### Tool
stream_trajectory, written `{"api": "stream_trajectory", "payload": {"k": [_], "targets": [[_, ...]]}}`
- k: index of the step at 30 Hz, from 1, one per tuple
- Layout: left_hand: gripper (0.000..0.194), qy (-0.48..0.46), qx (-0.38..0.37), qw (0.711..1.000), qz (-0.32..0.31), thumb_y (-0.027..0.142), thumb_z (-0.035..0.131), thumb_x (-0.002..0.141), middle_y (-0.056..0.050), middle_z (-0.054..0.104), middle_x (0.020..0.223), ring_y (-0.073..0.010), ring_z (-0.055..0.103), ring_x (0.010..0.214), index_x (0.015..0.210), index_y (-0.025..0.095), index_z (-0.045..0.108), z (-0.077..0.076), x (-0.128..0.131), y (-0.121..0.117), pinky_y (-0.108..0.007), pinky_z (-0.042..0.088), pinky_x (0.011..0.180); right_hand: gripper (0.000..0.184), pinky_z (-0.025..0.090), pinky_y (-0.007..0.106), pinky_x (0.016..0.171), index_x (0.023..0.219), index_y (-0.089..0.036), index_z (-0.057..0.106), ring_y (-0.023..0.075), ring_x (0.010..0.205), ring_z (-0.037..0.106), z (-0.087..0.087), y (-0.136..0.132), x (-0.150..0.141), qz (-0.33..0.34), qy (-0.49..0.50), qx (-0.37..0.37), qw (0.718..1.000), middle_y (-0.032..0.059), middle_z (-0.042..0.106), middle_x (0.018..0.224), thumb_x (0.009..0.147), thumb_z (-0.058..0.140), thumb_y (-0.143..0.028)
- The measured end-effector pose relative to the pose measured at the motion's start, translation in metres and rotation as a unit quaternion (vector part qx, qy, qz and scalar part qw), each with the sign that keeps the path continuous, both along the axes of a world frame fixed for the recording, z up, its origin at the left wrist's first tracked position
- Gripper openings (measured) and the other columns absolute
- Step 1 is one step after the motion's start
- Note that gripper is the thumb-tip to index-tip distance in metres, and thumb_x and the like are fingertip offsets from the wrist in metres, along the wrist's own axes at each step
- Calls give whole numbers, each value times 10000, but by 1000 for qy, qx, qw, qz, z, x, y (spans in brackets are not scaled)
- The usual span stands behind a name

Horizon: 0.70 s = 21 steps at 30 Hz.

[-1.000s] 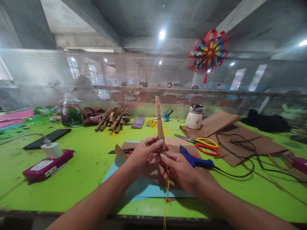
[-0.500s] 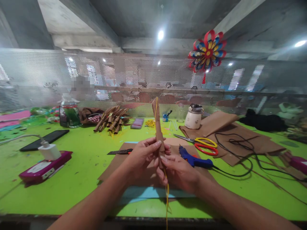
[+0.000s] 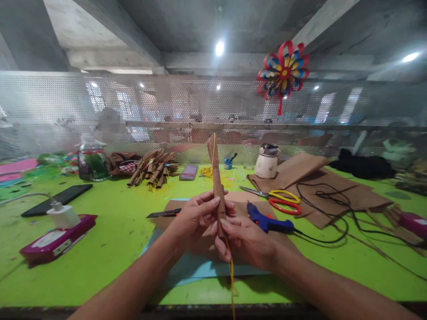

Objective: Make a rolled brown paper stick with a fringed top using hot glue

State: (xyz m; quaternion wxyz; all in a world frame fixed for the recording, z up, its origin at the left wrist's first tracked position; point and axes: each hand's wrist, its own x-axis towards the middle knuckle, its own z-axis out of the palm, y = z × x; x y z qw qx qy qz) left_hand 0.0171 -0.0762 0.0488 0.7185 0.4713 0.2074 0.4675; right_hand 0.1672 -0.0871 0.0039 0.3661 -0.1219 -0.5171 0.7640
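Note:
Both of my hands hold a pleated strip of brown paper (image 3: 215,171) upright over the table. My left hand (image 3: 196,218) pinches its lower part from the left. My right hand (image 3: 245,240) grips its base from the right and below. A yellow thread (image 3: 231,275) runs along the strip and hangs down from my right hand past the table edge. Under my hands lie a brown paper sheet (image 3: 187,235) and a light blue sheet (image 3: 196,269).
On the green table (image 3: 110,249): blue glue gun (image 3: 267,222) with black cord, scissors (image 3: 280,200), black cutter (image 3: 163,214), pile of folded brown pieces (image 3: 153,171), jar (image 3: 90,160), white pot (image 3: 267,161), brown paper sheets (image 3: 310,178), phone (image 3: 56,200), pink device with charger (image 3: 56,238). Mesh screen behind.
The folded strip has turned slightly in my fingers and its pleated top now shows. My hands stay on it. The brown sheet below has settled flat.

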Motion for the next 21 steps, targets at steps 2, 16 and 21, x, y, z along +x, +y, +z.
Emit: {"api": "stream_trajectory", "payload": {"k": [2,16,21], "targets": [[201,10,0,1000,15,192,672,785,-114,704,857,-170,672,732,969,121,632,1,1,-1,-251,541,643,350,372,216,502,923,-111,611,93,488,532,-1,1,0,-3,-6,-3,1000,18,617,606,834,627,-449],[411,-7,4,989,147,201,825,618,-15,649,728,-174,679,682,925,155,556,-4,5,5,-263,528,629,432,356,178,394,960,-119,563,65,369,496,-2,-4,-3,-29,-151,1,988,-10,620,535,766,690,-483],[400,3,-32,994,102,262,802,660,-123,701,799,-164,681,718,961,97,596,-5,5,8,-245,522,704,426,227,163,351,921,-103,585,39,311,394,-3,-7,-3,-49,-177,-3,983,-32,571,436,778,658,-497]]}}
